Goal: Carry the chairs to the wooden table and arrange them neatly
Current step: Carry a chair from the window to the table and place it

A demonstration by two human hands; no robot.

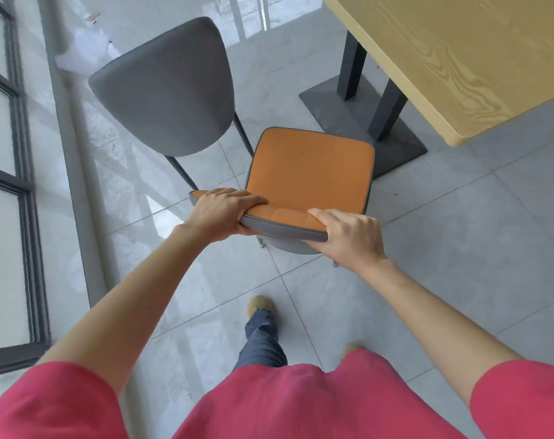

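Both hands grip the top edge of the orange chair's [310,172] backrest: the left hand [222,213] is wrapped over its left end, the right hand [348,237] over its right end, fingers curled closed around the padded rim with thumbs on the grey outer side. That chair sits in the middle of the view, its orange seat facing away toward the wooden table [459,58], whose near corner lies up and to the right. Whether its feet are off the floor I cannot tell; only two small feet show below the backrest.

Risks, as I judge them. A grey-backed chair [171,90] stands just beyond and to the left, its dark legs close to the orange seat's left edge; swinging left could knock the two together. Ahead on the right, the table's black base plate [361,122] and its dark posts sit on the floor near the seat's far corner, so pushing straight in could catch a chair leg on the plate. The table corner overhangs, and a high lift could strike it. A foot [260,307] is stepping just behind the chair, so a shin could meet the rear legs.

Underfoot are large glossy grey floor tiles [459,248], reflective, probably slippery for chair feet. Along the left runs a dark-framed window wall [19,185] with a grey sill.
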